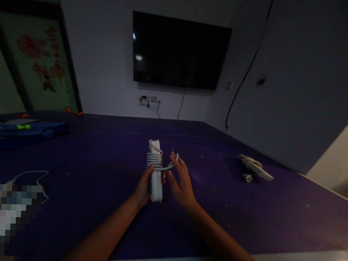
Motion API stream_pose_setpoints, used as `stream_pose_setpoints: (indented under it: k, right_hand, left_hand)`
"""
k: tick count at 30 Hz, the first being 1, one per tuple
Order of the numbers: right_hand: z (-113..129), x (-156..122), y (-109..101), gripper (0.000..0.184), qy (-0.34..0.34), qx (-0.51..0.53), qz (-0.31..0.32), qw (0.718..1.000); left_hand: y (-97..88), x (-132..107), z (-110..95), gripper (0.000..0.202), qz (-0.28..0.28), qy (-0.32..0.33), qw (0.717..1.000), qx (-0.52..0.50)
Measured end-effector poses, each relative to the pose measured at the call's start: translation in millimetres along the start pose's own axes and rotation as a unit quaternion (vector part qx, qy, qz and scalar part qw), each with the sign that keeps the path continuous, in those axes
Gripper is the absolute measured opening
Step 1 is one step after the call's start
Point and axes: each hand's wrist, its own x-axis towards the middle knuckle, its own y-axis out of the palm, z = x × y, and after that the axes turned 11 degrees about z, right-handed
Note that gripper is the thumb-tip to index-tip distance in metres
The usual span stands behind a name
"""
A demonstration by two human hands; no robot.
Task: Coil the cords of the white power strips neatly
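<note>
At the far left, a glass door (35, 59) carried red paper decorations, and a blue bundle (27, 128) lay on the dark purple floor (103, 169) below it. Nearer the camera, a loose white cable (30, 174) curled on the floor.

In the centre, the person's left hand (144, 189) was closed around a white power strip (156, 187), thumb on its near face, holding it upright just above the floor. The strip's own white cord (154, 159) was wound in tight coils around its upper half. One loop of that cord ran to the right and crossed the fingertips of the right hand (181, 181), which stood just beside the strip with fingers spread and loosely extended, not clenched.

Behind the hands, a dark television (180, 50) hung on the back wall, with a wall socket (149, 99) below it. On the right wall a black cable (245, 74) trailed down. On the floor at the right, well apart from the hands, lay another white device (255, 168) with a small white piece (247, 178) just beside it.
</note>
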Motion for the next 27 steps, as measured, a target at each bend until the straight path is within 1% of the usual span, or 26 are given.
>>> stream_pose_setpoints:
  k: [3, 7, 8, 11, 13, 15, 17, 19, 20, 23, 25, 27]
  right_hand:
    - [-1, 2, -2, 0.043, -0.014, -0.035, -0.018, 0.999]
    - [-6, 4, -9, 0.045, -0.019, -0.113, -0.037, 0.993]
    - [-7, 4, -11, 0.045, -0.021, -0.133, -0.04, 0.99]
    - [-9, 6, -18, 0.046, -0.03, -0.183, -0.044, 0.982]
    - [-9, 7, -24, 0.047, -0.036, -0.204, -0.051, 0.977]
    - [-10, 10, -30, 0.047, -0.039, -0.214, -0.064, 0.974]
    - [-11, 12, -36, 0.046, -0.037, -0.219, -0.08, 0.972]
    - [-12, 15, -43, 0.044, -0.032, -0.22, -0.098, 0.97]
    - [-13, 17, -46, 0.043, -0.03, -0.218, -0.106, 0.97]
    - [-20, 20, -56, 0.039, -0.011, -0.18, -0.127, 0.975]
    - [-27, 22, -62, 0.039, 0.018, -0.136, -0.136, 0.981]
    - [-36, 24, -67, 0.04, 0.052, -0.098, -0.145, 0.983]
  left_hand:
    - [2.2, 0, 0, 0.039, -0.011, -0.011, 1.0, 0.002]
    - [6.2, -2, 0, 0.048, 0.016, -0.063, 0.997, 0.037]
    - [6.6, -3, 0, 0.049, 0.015, -0.069, 0.996, 0.054]
    - [5.5, -4, 2, 0.052, -0.008, -0.066, 0.991, 0.12]
    - [4.0, -4, 3, 0.056, -0.005, -0.05, 0.983, 0.175]
    - [3.2, -5, 4, 0.059, 0.026, -0.029, 0.973, 0.228]
    - [3.6, -6, 5, 0.061, 0.075, -0.011, 0.959, 0.272]
    - [4.3, -7, 5, 0.066, 0.126, -0.008, 0.943, 0.308]
    - [4.4, -7, 6, 0.069, 0.141, -0.007, 0.935, 0.326]
    - [3.6, -8, 8, 0.073, 0.143, -0.008, 0.918, 0.371]
    - [3.4, -10, 8, 0.073, 0.146, -0.015, 0.915, 0.375]
    - [4.6, -11, 7, 0.072, 0.168, -0.024, 0.916, 0.364]
